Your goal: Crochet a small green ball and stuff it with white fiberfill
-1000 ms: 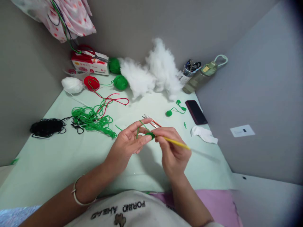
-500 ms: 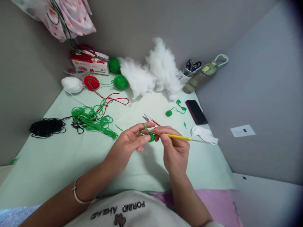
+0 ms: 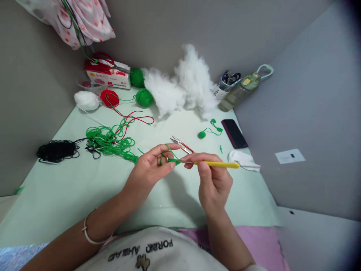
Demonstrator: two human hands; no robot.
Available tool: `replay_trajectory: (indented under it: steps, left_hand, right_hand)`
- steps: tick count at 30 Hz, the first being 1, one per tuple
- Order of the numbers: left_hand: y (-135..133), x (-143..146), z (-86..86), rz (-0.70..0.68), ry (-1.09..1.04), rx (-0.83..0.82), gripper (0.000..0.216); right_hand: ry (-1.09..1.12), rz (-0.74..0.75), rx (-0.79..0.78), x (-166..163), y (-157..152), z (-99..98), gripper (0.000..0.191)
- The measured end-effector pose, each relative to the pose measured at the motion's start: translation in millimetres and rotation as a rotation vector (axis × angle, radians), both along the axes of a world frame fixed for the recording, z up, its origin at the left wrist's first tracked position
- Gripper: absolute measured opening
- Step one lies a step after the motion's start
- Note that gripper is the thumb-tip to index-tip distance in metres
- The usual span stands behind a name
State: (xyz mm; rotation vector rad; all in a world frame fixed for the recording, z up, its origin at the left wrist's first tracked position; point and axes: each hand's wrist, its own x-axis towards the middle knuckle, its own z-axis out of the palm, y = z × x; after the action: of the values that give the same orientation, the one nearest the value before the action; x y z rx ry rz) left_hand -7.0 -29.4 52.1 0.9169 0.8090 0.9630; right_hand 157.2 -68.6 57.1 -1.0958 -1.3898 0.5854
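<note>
My left hand (image 3: 149,169) pinches a small green crochet piece (image 3: 174,161), with green yarn looped over its raised forefinger. My right hand (image 3: 212,177) grips a yellow-handled crochet hook (image 3: 218,164) lying level, its tip in the green piece. The yarn runs back to a loose green tangle (image 3: 108,141) on the pale green table (image 3: 70,188). Small thread snips (image 3: 182,144) lie just beyond my fingers.
At the back lie white stuffing (image 3: 183,88), green yarn balls (image 3: 143,97), a red ball (image 3: 109,98), a white ball (image 3: 86,100), a red-and-white box (image 3: 108,74). Black yarn (image 3: 55,150) lies left. A phone (image 3: 234,133), tissue (image 3: 244,159), bottle (image 3: 242,89), pen cup (image 3: 225,84) stand right.
My right hand has swung the hook from pointing down-right to level and drawn it a little rightward. My left forefinger has lifted the yarn slightly.
</note>
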Motion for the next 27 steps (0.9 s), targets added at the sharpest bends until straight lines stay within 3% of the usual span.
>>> replay_trajectory:
  steps: [4, 7, 9, 11, 13, 15, 20, 24, 27]
  left_hand:
    - [-4.2, 4.2, 0.7, 0.063, -0.011, 0.001, 0.042]
    - [-3.9, 5.0, 2.4, -0.059, -0.169, -0.161, 0.045]
    - [-1.3, 3.2, 3.0, -0.132, -0.263, -0.28, 0.041]
    - [1.5, 1.3, 3.3, -0.123, -0.312, -0.325, 0.037]
    - [2.9, 0.9, 3.4, -0.094, -0.317, -0.305, 0.039]
    - [2.2, 2.7, 3.6, -0.108, -0.289, -0.251, 0.042]
    - [-1.9, 9.4, 3.1, -0.072, -0.215, -0.155, 0.036]
    - [0.6, 8.5, 1.8, -0.08, -0.269, -0.262, 0.034]
    - [5.0, 4.9, 1.7, -0.144, -0.356, -0.364, 0.03]
  right_hand:
    - [-0.437, -0.04, 0.267, -2.3, -3.3, -10.1, 0.031]
    - [-0.611, -0.152, 0.368, -2.9, -3.5, -16.9, 0.035]
    - [-0.485, -0.15, 0.304, -2.0, -2.2, -16.2, 0.032]
    - [-0.218, -0.103, 0.182, -0.6, 0.8, -12.2, 0.026]
    - [0.02, -0.053, 0.084, 0.4, 5.1, -7.8, 0.023]
    - [0.109, 0.001, 0.039, -0.1, 9.3, -5.6, 0.02]
    - [-0.045, 0.001, 0.094, -5.9, 8.3, -9.3, 0.026]
    - [-0.363, -0.087, 0.261, -5.2, 2.9, -12.3, 0.04]
    - [-0.205, -0.096, 0.208, -0.4, 4.8, -8.6, 0.033]
